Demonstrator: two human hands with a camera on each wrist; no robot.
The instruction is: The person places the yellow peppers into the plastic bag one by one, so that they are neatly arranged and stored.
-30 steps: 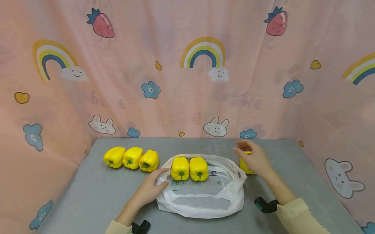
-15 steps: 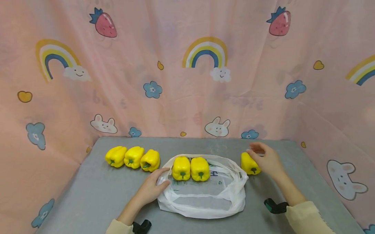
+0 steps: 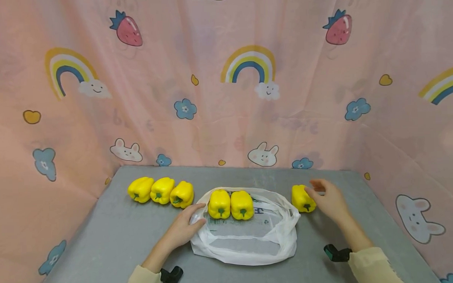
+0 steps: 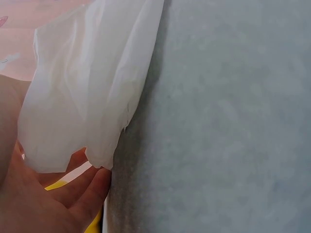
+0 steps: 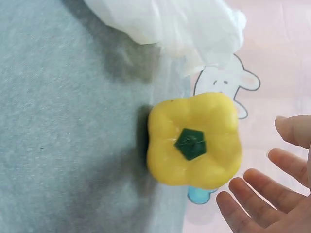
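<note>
In the head view, a white plastic bag (image 3: 245, 257) lies with its mouth spread wide, two yellow bell peppers (image 3: 230, 206) side by side within it. My left hand (image 3: 180, 226) rests at the bag's left rim, thumb and fingers apart; in the left wrist view, white plastic (image 4: 82, 92) hangs over that hand's fingers (image 4: 92, 194). Right of the bag sits a single yellow bell pepper (image 3: 302, 199), its green stem toward me. My right hand (image 3: 329, 200) hovers just beside this pepper with loosely bent fingers, and in the right wrist view the fingers (image 5: 262, 194) are spread, holding nothing.
Three more yellow bell peppers (image 3: 162, 191) lie in a row at the table's back left. The grey table (image 3: 102, 245) ends at a pink patterned curtain (image 3: 211, 129). Black wrist devices (image 3: 337, 253) are worn on both arms.
My right hand has moved right and slightly down from over the single pepper, uncovering it. The left hand stays at the bag's rim, and the peppers keep their places.
</note>
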